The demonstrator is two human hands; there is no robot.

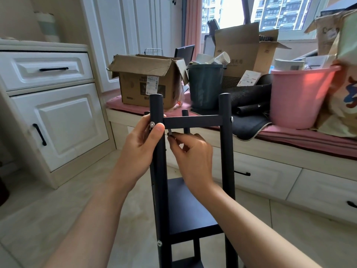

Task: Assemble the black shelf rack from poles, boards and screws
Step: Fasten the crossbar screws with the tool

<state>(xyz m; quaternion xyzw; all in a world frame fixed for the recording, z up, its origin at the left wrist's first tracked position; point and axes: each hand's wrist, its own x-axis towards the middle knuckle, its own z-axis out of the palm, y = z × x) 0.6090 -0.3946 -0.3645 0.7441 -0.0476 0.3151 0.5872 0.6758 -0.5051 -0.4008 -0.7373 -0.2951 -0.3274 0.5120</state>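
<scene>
Flooring [58, 219] of pale tile spreads under everything we see, with a white cabinet [52, 113] on the left and a window bench [270, 151] with a pink cushion running along the back. On that bench sit an open cardboard box [146, 82], a dark green bucket [204, 86] stuffed with paper cups, and a pink bucket [297, 95]. Directly in front of us stands the black shelf rack [193, 190], upright on the floor, its near left pole [157, 151] and near right pole [227, 151] rising to rounded tops; a top board [193, 121] spans between them, and a lower board [189, 207] sits level further down. Our left hand [141, 146] wraps around the near left pole just below its top, fingers curled behind it and the thumb pressed across the front. Right beside the thumb tip, a silver screw [152, 124] shows in the pole at the height of the top board. Our right hand [193, 153] sits just under the top board, thumb and fingertips pinched together on a small metal tool [170, 132], probably a hex key, whose tip points up toward the board's underside beside the left pole. Another screw head [231, 119] glints on the outer side of the right pole.
</scene>
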